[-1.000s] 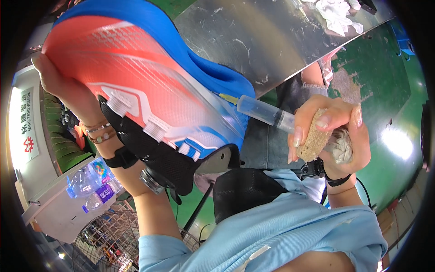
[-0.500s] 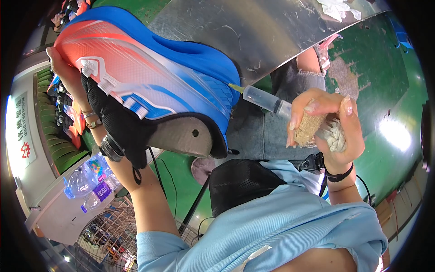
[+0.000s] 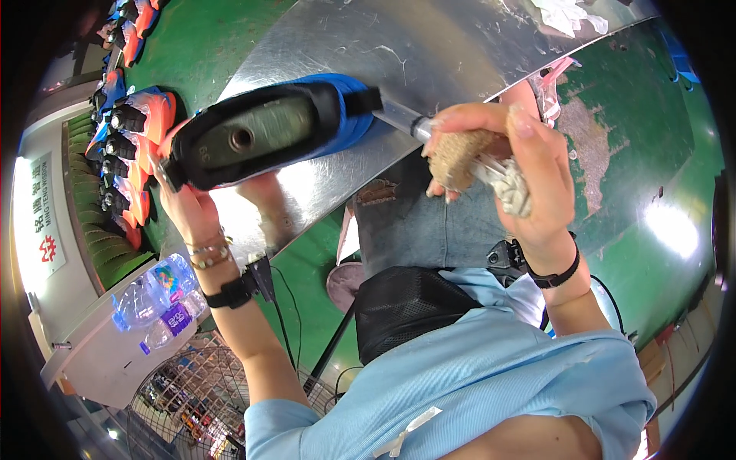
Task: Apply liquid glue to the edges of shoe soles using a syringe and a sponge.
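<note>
My left hand [image 3: 188, 208] is closed around the toe end of a sports shoe [image 3: 351, 132] with a blue sole. The shoe's black-rimmed opening faces up, showing a grey-green shoe last [image 3: 268, 130] with a round hole. Near the heel, my right hand [image 3: 546, 157] is closed on a clear syringe [image 3: 404, 119], its tip end hidden behind or against the heel tab. Gripped in the same hand are a tan, rough-textured block [image 3: 460, 159] and a crumpled white cloth [image 3: 512, 190].
Under the shoe is a shiny metal table [image 3: 445, 57], its edge running diagonally. A white cloth [image 3: 569, 15] lies on its far right. Several orange and blue shoes [image 3: 149, 115] line the left. Plastic bottles [image 3: 165, 295] and a wire cage [image 3: 188, 383] are at lower left.
The shoe has turned from side-on to opening up, and sits lower and farther from me. My right hand has moved left and up with the syringe, block and cloth.
</note>
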`<state>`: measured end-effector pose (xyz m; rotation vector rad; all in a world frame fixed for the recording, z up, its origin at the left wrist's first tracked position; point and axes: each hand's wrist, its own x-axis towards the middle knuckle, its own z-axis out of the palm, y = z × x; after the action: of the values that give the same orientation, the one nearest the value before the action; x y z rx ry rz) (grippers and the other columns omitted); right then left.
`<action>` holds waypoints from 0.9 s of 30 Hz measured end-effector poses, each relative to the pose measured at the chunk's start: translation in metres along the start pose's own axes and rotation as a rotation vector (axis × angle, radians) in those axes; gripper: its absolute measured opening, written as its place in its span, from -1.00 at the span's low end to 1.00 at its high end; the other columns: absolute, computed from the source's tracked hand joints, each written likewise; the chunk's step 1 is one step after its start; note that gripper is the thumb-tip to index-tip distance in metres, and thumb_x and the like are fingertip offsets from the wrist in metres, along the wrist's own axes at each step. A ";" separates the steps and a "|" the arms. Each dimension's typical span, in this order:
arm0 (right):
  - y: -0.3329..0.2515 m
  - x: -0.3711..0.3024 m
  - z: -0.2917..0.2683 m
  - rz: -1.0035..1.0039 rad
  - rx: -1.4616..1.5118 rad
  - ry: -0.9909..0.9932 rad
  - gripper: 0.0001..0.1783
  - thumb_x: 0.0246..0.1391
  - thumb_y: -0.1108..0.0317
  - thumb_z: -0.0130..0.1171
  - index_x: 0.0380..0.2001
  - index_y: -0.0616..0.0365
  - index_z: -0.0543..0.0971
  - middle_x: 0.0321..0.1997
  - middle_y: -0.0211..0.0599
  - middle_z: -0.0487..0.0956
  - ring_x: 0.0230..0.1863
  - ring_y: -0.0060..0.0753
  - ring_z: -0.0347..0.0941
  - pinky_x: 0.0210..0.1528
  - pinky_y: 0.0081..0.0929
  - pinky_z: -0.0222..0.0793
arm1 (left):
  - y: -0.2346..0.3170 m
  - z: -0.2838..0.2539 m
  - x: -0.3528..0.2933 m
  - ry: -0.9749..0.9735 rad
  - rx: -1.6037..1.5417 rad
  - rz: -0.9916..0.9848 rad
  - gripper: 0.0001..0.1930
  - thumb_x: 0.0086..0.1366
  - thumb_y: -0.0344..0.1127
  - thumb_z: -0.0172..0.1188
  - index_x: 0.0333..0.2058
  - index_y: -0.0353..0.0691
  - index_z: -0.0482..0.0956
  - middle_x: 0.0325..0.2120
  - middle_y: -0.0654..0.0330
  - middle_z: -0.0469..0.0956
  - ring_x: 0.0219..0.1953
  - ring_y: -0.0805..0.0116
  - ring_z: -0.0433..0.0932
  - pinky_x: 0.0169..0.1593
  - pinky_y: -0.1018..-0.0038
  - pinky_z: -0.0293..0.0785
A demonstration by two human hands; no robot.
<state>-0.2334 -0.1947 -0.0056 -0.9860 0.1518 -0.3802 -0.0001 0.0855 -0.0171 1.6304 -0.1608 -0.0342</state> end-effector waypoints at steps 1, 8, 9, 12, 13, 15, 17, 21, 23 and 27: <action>0.001 0.001 0.001 -0.005 -0.003 0.002 -0.48 0.24 0.17 -0.37 -0.27 0.39 0.49 -0.48 -0.27 0.50 -0.54 -0.61 0.34 -0.45 -0.67 0.27 | 0.000 -0.007 -0.009 0.111 0.021 -0.027 -0.60 0.27 -0.12 -0.07 -0.08 -0.36 0.37 -0.29 0.19 0.50 -0.31 0.48 0.51 -0.29 0.59 0.48; 0.017 0.006 0.016 -0.009 0.010 -0.017 -0.53 0.24 0.18 -0.33 -0.25 0.33 0.50 -0.50 -0.36 0.48 -0.52 -0.69 0.31 -0.48 -0.73 0.23 | 0.026 -0.029 -0.113 0.410 0.012 -0.240 -0.66 0.22 -0.08 0.04 -0.23 -0.26 0.47 -0.40 0.27 0.51 -0.48 0.53 0.48 -0.47 0.68 0.38; 0.018 0.006 0.017 -0.018 0.023 -0.014 -0.53 0.24 0.18 -0.34 -0.25 0.33 0.50 -0.50 -0.36 0.48 -0.52 -0.69 0.31 -0.48 -0.73 0.23 | 0.024 -0.039 -0.129 0.351 -0.003 -0.306 -0.66 0.22 -0.09 0.02 -0.23 -0.28 0.46 -0.38 0.25 0.52 -0.46 0.52 0.50 -0.43 0.66 0.42; 0.020 0.005 0.021 -0.023 0.020 -0.035 -0.52 0.24 0.18 -0.35 -0.23 0.33 0.49 -0.49 -0.35 0.48 -0.52 -0.67 0.32 -0.47 -0.73 0.24 | 0.029 -0.036 -0.164 0.323 -0.036 -0.429 -0.65 0.24 -0.12 -0.01 -0.21 -0.33 0.43 -0.34 0.20 0.52 -0.40 0.48 0.52 -0.36 0.60 0.49; 0.021 0.004 0.023 -0.025 0.002 -0.047 -0.52 0.24 0.17 -0.36 -0.22 0.33 0.49 -0.49 -0.34 0.48 -0.51 -0.67 0.33 -0.47 -0.73 0.24 | 0.030 -0.031 -0.175 0.342 -0.052 -0.490 -0.64 0.26 -0.14 -0.04 -0.18 -0.36 0.40 -0.30 0.17 0.51 -0.37 0.45 0.54 -0.31 0.56 0.53; 0.023 0.003 0.025 -0.021 0.011 -0.058 -0.51 0.24 0.17 -0.36 -0.20 0.33 0.47 -0.48 -0.32 0.48 -0.51 -0.66 0.34 -0.47 -0.71 0.26 | 0.032 -0.029 -0.189 0.269 -0.111 -0.529 -0.65 0.27 -0.17 -0.06 -0.16 -0.39 0.38 -0.28 0.14 0.51 -0.34 0.41 0.54 -0.28 0.51 0.54; 0.024 0.000 0.027 -0.019 0.018 -0.065 -0.51 0.24 0.16 -0.37 -0.18 0.33 0.46 -0.48 -0.31 0.49 -0.51 -0.65 0.35 -0.47 -0.70 0.28 | 0.026 -0.038 -0.202 0.149 -0.222 -0.588 -0.64 0.27 -0.22 -0.06 -0.11 -0.41 0.33 -0.26 0.11 0.49 -0.32 0.37 0.55 -0.26 0.47 0.55; 0.022 -0.007 0.027 0.036 0.012 -0.045 -0.48 0.24 0.13 -0.41 -0.14 0.33 0.43 -0.46 -0.29 0.50 -0.50 -0.60 0.40 -0.47 -0.68 0.32 | 0.007 -0.045 -0.217 -0.060 -0.187 -0.659 -0.52 0.17 -0.09 0.05 -0.05 -0.32 0.27 -0.16 0.16 0.45 -0.17 0.35 0.49 -0.19 0.47 0.50; 0.021 -0.009 0.028 0.045 0.004 -0.049 -0.47 0.24 0.12 -0.42 -0.13 0.32 0.43 -0.45 -0.28 0.50 -0.49 -0.59 0.41 -0.47 -0.68 0.33 | 0.008 -0.028 -0.217 -0.126 -0.205 -0.640 -0.47 0.13 -0.08 0.11 -0.04 -0.34 0.25 -0.14 0.14 0.43 -0.15 0.33 0.48 -0.15 0.44 0.48; 0.014 -0.012 0.029 0.099 0.007 -0.034 -0.46 0.24 0.10 -0.44 -0.11 0.32 0.41 -0.44 -0.29 0.50 -0.49 -0.57 0.41 -0.47 -0.68 0.32 | -0.002 -0.014 -0.213 -0.284 -0.343 -0.713 -0.27 -0.08 -0.15 0.31 0.01 -0.39 0.18 -0.13 0.08 0.41 -0.11 0.30 0.45 -0.04 0.39 0.40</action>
<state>-0.2325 -0.1610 -0.0020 -0.9738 0.1673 -0.2727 -0.2095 0.1264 -0.0340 1.2615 0.2087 -0.7984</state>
